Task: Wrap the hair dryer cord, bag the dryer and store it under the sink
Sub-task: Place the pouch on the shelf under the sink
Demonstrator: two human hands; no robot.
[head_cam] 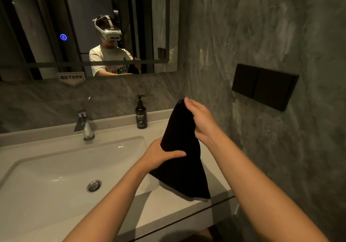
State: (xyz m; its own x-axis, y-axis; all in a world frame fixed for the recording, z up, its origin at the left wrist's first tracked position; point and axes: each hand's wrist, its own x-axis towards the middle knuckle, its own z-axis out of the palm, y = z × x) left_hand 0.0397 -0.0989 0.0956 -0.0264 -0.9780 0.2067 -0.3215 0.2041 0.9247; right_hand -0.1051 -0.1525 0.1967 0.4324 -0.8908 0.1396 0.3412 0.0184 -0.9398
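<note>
A black cloth bag (182, 168) stands upright on the counter to the right of the sink, narrow at the top and flaring out at its base. My left hand (162, 153) grips the bag around its middle, thumb across the front. My right hand (201, 120) holds the bag's upper part from the right side, fingertips at the top opening. The hair dryer and its cord are hidden; I cannot tell whether they are inside the bag.
The white basin (56, 176) with its drain plug (94, 185) lies to the left, a chrome tap (84, 124) behind it. A dark pump bottle of hand wash (141, 115) stands at the back of the counter (168, 210). Black wall switches (264, 86) sit on the right wall. A mirror (84, 26) hangs above.
</note>
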